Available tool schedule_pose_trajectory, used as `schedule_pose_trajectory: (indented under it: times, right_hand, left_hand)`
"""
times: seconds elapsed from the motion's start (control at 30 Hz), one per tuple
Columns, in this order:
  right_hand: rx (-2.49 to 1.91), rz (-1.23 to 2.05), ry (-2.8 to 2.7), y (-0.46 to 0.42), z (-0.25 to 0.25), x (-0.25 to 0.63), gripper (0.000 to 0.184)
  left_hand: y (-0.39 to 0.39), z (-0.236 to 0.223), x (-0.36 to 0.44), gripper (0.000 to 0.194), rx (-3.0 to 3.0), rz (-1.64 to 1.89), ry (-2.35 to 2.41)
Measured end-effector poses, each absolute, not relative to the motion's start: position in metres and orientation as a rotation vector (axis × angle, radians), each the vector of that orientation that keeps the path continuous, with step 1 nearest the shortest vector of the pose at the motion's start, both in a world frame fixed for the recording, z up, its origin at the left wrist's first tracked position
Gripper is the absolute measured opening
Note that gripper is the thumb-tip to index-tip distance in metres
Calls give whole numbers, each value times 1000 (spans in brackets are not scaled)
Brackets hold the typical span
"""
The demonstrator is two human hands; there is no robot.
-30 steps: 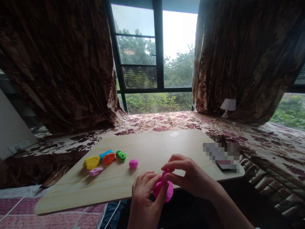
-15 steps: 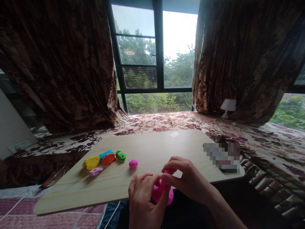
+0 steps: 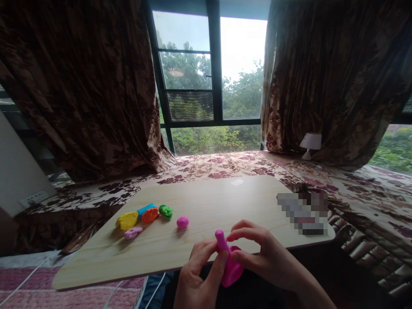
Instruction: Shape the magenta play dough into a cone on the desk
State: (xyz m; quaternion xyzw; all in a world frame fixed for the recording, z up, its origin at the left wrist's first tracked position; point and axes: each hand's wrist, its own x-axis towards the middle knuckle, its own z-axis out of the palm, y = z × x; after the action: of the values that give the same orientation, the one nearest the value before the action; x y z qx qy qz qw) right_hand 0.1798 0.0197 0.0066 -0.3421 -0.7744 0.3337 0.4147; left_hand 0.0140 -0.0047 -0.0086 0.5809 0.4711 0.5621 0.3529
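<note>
Plain pink clay [image 3: 233, 274] in left hand [image 3: 200, 274]

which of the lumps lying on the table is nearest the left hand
The round bright pink ball, alone between the left hand and green lump; yellow lump, blue lump, orange lump and pale pink lump lie farther away.

Beyond the bench [image 3: 209, 197], a window [image 3: 216, 64] in a dark frame, with green trees [image 3: 189, 71] behind the glass. On either side, long dark floral curtains [image 3: 86, 94]; below, a pale cloth [image 3: 212, 165] with dark red flowers. Close to the foot of the right-hand curtain, a small lamp [image 3: 311, 140] with a white shade. At the bench's right end, a pixelated object [image 3: 301, 214], too masked to name. At far left, a wall socket [image 3: 34, 198]; at lower left, a pink quilt [image 3: 80, 296].
</note>
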Motion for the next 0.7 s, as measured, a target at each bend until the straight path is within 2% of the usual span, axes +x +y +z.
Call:
schedule_pose_trajectory:
  times: [0.2, 0.53, 0.7]
  right_hand:
    - [-860, 848, -1954, 17, 8, 175, 7]
    - [-869, 836, -1917, 13, 9, 170, 4]
    - [-870, 818, -1905, 12, 9, 169, 3]
  left_hand:
    - [-7, -6, 11, 31, 1412, 1373, 1232]
    - [-6, -7, 13, 25, 1376, 1407, 1158]
    - [-4, -12, 9, 31, 1187, 1401, 1175]
